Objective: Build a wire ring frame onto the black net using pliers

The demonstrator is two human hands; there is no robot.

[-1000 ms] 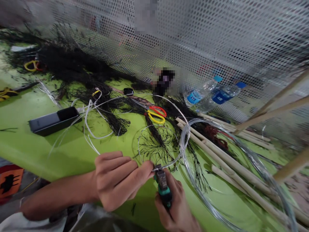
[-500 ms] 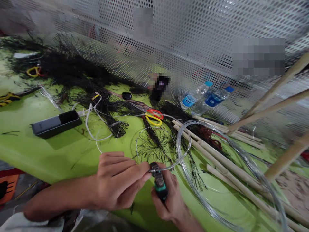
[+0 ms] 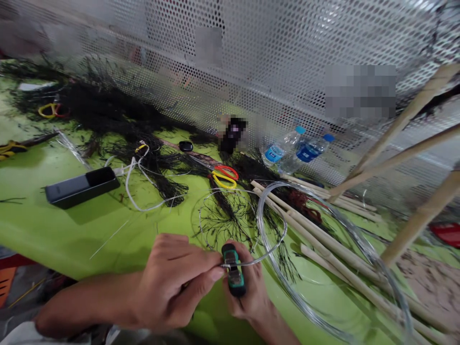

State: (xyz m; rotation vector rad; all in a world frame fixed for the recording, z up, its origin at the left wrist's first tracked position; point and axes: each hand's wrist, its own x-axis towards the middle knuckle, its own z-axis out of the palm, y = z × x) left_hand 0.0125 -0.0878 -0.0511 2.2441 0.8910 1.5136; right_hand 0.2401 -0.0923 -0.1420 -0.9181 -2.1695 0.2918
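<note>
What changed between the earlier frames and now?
The right hand turned the pliers, so handle now shows above and below their jaws; the loop of wire swung nearer the hands. Nothing was released: the left hand still pinches the wire. The bottles stayed put.

Light dim, diffuse; soft shadow beneath the dark box. Mesh screen beyond it partly pixelated, apparently soft-focused.

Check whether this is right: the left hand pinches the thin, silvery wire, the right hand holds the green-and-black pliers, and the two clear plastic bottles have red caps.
Wrong on colour: both clear plastic bottles have blue caps, not red, as the head view shows. The rest is right: the left hand pinches the thin, silvery wire, and the right hand holds the green-and-black pliers.
</note>
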